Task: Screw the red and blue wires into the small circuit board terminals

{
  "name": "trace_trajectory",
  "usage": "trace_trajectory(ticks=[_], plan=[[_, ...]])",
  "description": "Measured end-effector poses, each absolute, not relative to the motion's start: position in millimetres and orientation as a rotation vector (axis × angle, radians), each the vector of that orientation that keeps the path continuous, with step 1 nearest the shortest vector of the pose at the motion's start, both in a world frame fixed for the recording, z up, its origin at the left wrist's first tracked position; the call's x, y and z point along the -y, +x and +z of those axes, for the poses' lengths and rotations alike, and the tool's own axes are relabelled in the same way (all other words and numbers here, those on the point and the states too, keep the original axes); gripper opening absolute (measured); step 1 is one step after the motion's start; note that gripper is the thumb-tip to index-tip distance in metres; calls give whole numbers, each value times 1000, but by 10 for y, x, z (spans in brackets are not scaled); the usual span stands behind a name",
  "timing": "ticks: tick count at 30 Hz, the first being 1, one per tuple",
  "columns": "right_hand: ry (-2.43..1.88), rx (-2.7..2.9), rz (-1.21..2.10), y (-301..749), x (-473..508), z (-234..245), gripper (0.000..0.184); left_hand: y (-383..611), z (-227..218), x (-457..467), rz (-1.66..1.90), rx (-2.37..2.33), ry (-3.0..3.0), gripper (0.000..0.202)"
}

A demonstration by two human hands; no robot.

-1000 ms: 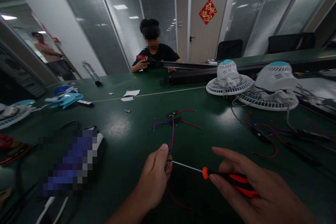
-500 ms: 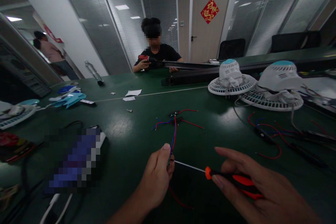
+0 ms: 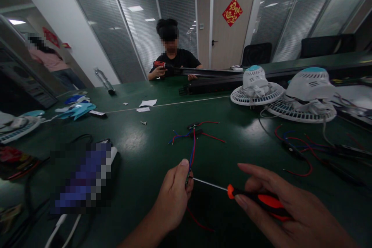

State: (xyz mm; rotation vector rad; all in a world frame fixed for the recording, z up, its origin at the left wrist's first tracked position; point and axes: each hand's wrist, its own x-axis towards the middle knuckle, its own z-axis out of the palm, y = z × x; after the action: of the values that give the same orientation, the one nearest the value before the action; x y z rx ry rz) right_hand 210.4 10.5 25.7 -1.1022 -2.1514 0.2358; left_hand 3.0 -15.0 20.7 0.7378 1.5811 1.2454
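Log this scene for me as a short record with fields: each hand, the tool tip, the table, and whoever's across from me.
Left hand: pinches a small part with red and blue wires
Right hand: holds a screwdriver by its orange-and-black handle
Tool tip: at the small part; exact contact too small to tell
Table: dark green
Table, right side: two white fan-like units with blue tops
Across the table: a person holding a red power tool

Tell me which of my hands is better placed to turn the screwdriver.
Probably your right hand: it holds the screwdriver by the handle, shaft pointing at the small wired part. Your left hand is busy gripping that part.
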Motion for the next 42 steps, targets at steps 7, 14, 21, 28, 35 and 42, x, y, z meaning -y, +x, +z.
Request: trace_trajectory(ticks=[7,14,21,28,35,42], plan=[[-1095,2145,269,2096,-110,272,37,18,205,140,1244,-1584,765,58],[-1111,2139,264,2074,-92,277,39,28,237,140,1229,-1580,765,57],[-1094,2149,273,2080,-101,285,38,31,267,133,1224,-1601,758,57],[-1097,2149,263,2076,-121,272,38,22,215,129,1234,-1575,738,60],[-1095,2215,167,2131,-95,254,43,34,221,139,1223,-1576,778,62],[-1205,2191,164,2116,-21,291,39,47,256,159,1197,-1637,830,63]])
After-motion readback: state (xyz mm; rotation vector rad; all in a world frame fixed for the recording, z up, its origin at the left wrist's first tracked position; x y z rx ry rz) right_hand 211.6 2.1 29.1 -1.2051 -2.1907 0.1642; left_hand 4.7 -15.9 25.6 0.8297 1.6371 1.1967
